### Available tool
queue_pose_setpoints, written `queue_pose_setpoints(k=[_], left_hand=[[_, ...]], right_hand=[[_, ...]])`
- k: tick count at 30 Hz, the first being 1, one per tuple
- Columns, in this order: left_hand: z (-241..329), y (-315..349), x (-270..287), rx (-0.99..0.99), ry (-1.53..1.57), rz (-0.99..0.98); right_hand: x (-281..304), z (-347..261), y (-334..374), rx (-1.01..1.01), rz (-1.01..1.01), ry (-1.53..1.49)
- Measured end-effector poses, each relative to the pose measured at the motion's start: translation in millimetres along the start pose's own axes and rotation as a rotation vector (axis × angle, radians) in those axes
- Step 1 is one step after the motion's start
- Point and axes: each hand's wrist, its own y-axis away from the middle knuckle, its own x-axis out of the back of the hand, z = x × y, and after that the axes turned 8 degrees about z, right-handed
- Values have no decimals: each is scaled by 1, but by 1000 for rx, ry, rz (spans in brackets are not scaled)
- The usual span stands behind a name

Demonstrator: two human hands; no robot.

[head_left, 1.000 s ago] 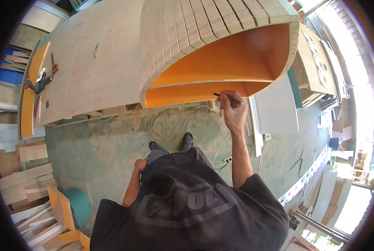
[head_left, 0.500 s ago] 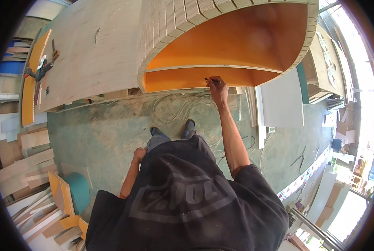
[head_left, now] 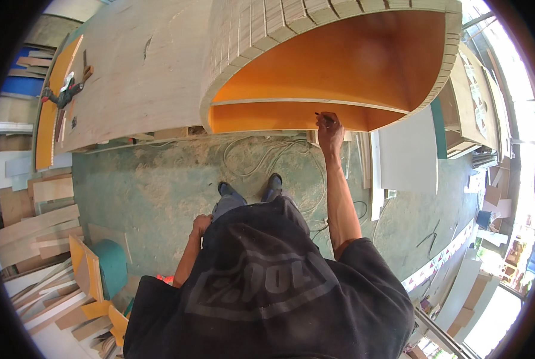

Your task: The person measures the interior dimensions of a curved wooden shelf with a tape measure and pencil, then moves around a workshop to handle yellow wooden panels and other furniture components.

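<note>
A large curved plywood cabinet (head_left: 206, 110) lies ahead, its rounded rim cut with a row of narrow slots. Inside it is orange, split by a thin pale divider (head_left: 303, 102) into a large far compartment and a narrow near one. My right hand (head_left: 331, 128) reaches out over the near edge of the narrow compartment. Its fingers pinch a short dark pen-like stick (head_left: 319, 114), whose tip points left over the orange panel (head_left: 261, 116). Beside my left hip my left hand (head_left: 201, 224) is curled closed against the trousers; whatever it may hold is hidden.
A cordless drill (head_left: 64, 94) rests at the cabinet's far left, near an orange strip (head_left: 45, 134). Loose cable (head_left: 249, 170) coils on the dusty green floor. Stacked board offcuts (head_left: 40, 239) line the left side. White panels (head_left: 408, 152) stand right of the cabinet.
My right hand has slid to the right along the narrow compartment, still pinching the dark stick. The whole view has shifted slightly. My left hand stays by the hip.
</note>
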Motion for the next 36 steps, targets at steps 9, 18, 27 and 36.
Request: queue_pose_setpoints(k=[9,18,27,36], left_hand=[[44,-10,71,337,996,396],[197,9,317,-167,718,1024],[216,4,354,-223,619,1186],[223,7,366,-182,497,1123]], right_hand=[[54,26,22,-469,130,-295],[144,-57,-37,52,547,346],[141,-76,-64,227,535,358],[141,-71,-99,180,546,479]])
